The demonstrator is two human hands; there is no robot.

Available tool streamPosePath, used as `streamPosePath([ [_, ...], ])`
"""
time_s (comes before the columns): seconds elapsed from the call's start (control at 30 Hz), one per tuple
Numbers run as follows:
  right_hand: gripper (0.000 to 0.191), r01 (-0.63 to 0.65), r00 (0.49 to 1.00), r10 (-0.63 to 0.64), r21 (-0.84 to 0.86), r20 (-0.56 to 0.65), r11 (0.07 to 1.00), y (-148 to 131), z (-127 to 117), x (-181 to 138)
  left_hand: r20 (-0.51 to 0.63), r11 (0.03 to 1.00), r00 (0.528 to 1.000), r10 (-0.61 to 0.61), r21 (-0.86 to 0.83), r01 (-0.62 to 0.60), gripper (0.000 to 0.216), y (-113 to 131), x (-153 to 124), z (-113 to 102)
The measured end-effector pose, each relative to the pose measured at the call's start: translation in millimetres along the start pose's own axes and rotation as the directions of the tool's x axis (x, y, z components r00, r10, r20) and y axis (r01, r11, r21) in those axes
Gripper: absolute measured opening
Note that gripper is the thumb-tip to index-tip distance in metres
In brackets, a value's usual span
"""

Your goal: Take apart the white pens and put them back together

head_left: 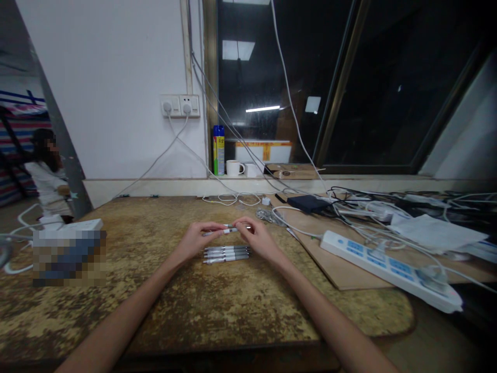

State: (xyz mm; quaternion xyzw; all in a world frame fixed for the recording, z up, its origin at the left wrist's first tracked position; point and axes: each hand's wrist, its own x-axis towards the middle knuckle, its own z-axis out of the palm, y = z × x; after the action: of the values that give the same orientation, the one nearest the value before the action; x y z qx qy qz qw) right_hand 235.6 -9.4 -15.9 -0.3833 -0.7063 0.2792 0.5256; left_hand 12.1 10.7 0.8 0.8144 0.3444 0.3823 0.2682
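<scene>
My left hand (199, 237) and my right hand (253, 234) are level with each other over the table, fingers pinched from both sides on a slim white and grey pen (228, 231). A second pen-like edge shows just behind it, too small to make out fully. Nearer to me, several pens (226, 254) lie side by side on the worn wooden table (217, 305), white at the left and grey towards the right. My fingertips partly cover the ends of the held pen.
On the right, a white power strip (388, 269) lies over a brown board (334, 269) among tangled cables and a black box (308, 203). A spray can (218, 150) and white mug (234, 168) stand on the windowsill. A person (48, 176) sits at far left.
</scene>
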Motion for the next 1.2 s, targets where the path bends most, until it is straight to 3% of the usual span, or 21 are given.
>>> streamPosePath([
  [0.23,0.042,-0.139,0.986,0.132,0.072,0.100,0.988,2.7,2.1,-1.8,-0.064,0.998,0.998,0.026,0.052,-0.023,0.030,3.4,-1.5,-1.2],
  [0.43,0.027,-0.030,0.997,0.025,0.087,0.067,0.996,2.5,0.9,0.1,-0.073,1.000,0.997,0.010,0.008,-0.010,0.030,3.2,-1.4,-0.1],
  [0.6,0.035,-0.122,0.986,0.108,0.110,0.126,0.986,0.3,0.9,-1.0,-0.086,1.000,0.996,0.016,0.010,-0.015,0.030,-0.1,-1.2,1.8],
  [0.77,0.022,-0.036,0.996,0.027,0.102,0.089,0.994,-0.3,0.4,-0.5,-0.088,1.000,0.996,0.026,0.008,-0.025,0.027,1.7,-1.6,1.6],
  [0.93,0.031,-0.130,0.983,0.113,0.118,0.143,0.984,-3.1,0.6,-1.6,-0.064,0.998,0.997,0.051,0.031,-0.049,0.025,4.1,-2.2,0.5],
  [1.1,0.022,-0.042,0.994,0.029,0.125,0.101,0.991,-5.3,-0.6,-1.4,-0.076,0.999,0.996,0.045,0.012,-0.044,0.026,2.9,-1.8,0.8],
  [1.2,0.029,-0.087,0.987,0.069,0.125,0.143,0.988,-4.2,0.1,-1.9,-0.064,0.998,0.996,0.061,0.033,-0.059,0.026,4.5,-2.0,1.0],
])
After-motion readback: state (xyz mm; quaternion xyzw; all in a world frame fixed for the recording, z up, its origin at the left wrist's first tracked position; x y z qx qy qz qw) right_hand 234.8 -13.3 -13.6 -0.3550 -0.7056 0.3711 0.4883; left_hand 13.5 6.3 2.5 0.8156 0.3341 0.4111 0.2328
